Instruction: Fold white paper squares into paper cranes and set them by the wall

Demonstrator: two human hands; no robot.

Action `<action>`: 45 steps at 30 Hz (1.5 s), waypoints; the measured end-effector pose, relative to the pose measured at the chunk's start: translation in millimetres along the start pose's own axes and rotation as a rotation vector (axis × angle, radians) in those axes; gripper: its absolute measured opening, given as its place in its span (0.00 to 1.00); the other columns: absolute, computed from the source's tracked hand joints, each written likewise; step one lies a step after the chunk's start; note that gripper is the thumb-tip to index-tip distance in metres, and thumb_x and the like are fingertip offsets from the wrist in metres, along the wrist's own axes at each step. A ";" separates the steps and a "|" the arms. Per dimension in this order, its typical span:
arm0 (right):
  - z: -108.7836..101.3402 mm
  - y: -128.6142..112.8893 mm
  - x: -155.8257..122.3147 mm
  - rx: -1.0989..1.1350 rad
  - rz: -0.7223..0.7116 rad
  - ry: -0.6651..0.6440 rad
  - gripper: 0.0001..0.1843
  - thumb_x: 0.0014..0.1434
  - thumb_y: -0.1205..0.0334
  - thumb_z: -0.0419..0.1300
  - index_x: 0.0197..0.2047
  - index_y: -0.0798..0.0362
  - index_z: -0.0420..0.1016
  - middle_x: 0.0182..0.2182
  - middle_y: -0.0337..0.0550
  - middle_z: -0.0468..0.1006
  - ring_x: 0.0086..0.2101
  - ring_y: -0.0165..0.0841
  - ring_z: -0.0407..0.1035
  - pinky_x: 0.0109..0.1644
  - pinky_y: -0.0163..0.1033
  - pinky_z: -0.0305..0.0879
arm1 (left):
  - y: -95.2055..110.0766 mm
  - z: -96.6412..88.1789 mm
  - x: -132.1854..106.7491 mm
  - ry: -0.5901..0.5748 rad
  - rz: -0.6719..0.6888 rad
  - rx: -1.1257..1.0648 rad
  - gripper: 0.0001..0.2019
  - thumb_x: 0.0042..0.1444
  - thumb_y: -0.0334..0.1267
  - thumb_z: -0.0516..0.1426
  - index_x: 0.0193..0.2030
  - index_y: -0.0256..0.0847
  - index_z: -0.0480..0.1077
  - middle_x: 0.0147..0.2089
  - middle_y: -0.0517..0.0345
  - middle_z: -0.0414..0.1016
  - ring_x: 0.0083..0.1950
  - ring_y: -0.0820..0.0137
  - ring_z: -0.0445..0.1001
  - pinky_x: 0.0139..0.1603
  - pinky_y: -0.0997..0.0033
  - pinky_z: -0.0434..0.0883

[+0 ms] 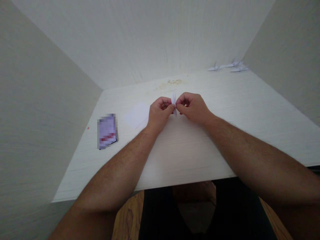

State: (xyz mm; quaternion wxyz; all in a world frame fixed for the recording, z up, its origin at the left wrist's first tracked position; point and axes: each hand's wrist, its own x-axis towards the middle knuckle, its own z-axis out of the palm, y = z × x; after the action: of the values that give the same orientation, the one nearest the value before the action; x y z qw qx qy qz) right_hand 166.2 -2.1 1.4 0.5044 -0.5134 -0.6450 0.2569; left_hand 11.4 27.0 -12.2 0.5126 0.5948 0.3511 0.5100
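Above the middle of the white table, a small folded piece of white paper (174, 100) stands upright between my two hands. My left hand (161, 111) pinches it from the left with thumb and fingers. From the other side, the thumb and index finger of my right hand (191, 106) close on its right edge. The paper looks narrow and layered, with thin points at top and bottom; its exact folds are too small to make out. Beside my left wrist lie flat sheets of white paper (136, 115), partly covered by that hand.
A blurred-out phone-like object (107, 131) lies at the left of the table (180, 150). Several folded white paper figures (233, 66) sit in the back right corner. Walls close in the back and both sides. A brownish stain (175, 81) marks the back.
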 end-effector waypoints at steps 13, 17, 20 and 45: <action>0.4 -0.9 -0.8 0.087 0.047 -0.005 0.13 0.49 0.53 0.70 0.28 0.54 0.75 0.25 0.40 0.78 0.26 0.30 0.69 0.31 0.37 0.64 | -1.2 -1.1 1.0 0.024 0.013 0.089 0.06 0.49 0.31 0.63 0.32 0.41 0.70 0.26 0.64 0.74 0.27 0.76 0.72 0.30 0.75 0.70; 0.6 1.6 -0.4 0.059 0.031 -0.004 0.12 0.51 0.54 0.69 0.29 0.54 0.77 0.26 0.41 0.79 0.28 0.30 0.69 0.32 0.37 0.63 | -4.1 -3.3 1.7 0.037 0.026 0.151 0.05 0.50 0.33 0.64 0.33 0.41 0.71 0.29 0.62 0.75 0.30 0.75 0.72 0.33 0.74 0.70; 1.1 2.8 0.0 0.040 0.030 0.002 0.11 0.52 0.54 0.68 0.29 0.54 0.78 0.25 0.40 0.78 0.28 0.31 0.69 0.32 0.37 0.63 | -4.1 -3.1 1.8 0.068 0.024 0.160 0.06 0.50 0.33 0.64 0.33 0.41 0.71 0.29 0.62 0.75 0.29 0.75 0.72 0.32 0.73 0.70; 6.2 0.7 -1.9 -0.048 0.026 0.043 0.07 0.56 0.60 0.62 0.28 0.52 0.75 0.25 0.38 0.78 0.28 0.30 0.69 0.33 0.37 0.63 | -1.3 -0.6 0.8 0.125 0.025 0.146 0.06 0.49 0.35 0.64 0.33 0.41 0.72 0.27 0.63 0.75 0.27 0.75 0.73 0.31 0.74 0.71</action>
State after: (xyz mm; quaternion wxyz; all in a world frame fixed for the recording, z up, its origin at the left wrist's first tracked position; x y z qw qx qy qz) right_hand 160.7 -2.5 -2.1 0.5021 -0.5390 -0.6335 0.2367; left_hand 11.1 28.2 -13.3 0.4386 0.6021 0.4110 0.5256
